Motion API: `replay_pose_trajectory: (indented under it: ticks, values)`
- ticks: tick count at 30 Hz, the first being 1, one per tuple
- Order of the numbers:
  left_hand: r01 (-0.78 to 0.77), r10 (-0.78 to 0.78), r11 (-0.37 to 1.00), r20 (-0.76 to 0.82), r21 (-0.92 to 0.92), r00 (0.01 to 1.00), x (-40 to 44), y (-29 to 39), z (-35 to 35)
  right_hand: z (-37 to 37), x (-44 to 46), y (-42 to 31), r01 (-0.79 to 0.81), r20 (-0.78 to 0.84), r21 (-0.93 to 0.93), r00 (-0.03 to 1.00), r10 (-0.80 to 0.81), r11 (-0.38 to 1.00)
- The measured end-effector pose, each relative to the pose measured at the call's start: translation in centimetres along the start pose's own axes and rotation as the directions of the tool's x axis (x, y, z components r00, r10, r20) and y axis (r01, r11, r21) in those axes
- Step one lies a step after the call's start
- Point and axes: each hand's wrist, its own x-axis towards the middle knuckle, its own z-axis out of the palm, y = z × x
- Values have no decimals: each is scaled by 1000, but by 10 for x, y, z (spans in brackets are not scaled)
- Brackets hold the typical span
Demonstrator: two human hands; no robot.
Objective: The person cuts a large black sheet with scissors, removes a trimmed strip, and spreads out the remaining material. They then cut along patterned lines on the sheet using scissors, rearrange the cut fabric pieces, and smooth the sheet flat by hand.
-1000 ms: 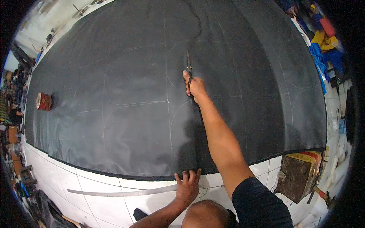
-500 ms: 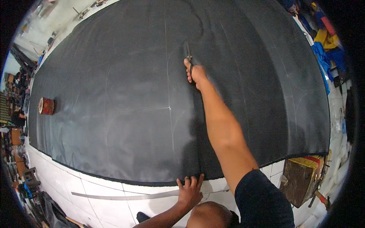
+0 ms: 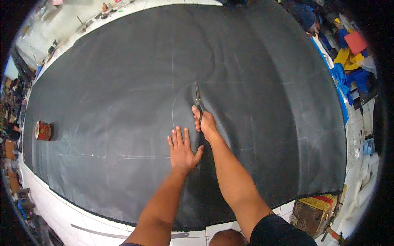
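While pressing on the black sheet (image 3: pixel 135 119), holding scissors (image 3: pixel 198 100) near its middle.
With the left hand (image 3: pixel 182 153) spread flat on the sheet, thumb out, close to the scissors, and the right hand (image 3: pixel 207 123) curled round the handles, pinching them, blades pointing away. Done, it seems: marking out thin white lines (image 3: pixel 143 156), some straight, some bent. Hard to tell if cut at all: maybe split below the hands, maybe just creased. Left, as a guess: most of the bent lines, with no clear cut along them. Counted: one sheet, one pair of scissors, two hands, one round red thing (image 3: pixel 42 130), one long strip (image 3: pixel 94 232), one brown box (image 3: pixel 310 219); too many faint lines to count.
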Motion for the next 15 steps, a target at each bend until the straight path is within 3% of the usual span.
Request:
replay_pose_trajectory:
  ticks: [7,9,11,15]
  values:
    - [61,-56,997,104,-46,993,10,3,-14,2,-3,-4,-105,2,-7,994,105,994]
    - [80,-71,995,143,-56,987,9,2,-15,0,-4,-7,-8,32,-5,999,8,1000]
    - [79,-68,995,160,-67,985,18,0,-9,-4,0,-11,-32,43,-76,998,36,997]
    - [80,-73,996,196,-29,978,17,-4,-6,-1,-1,-28,-128,87,27,988,125,991]
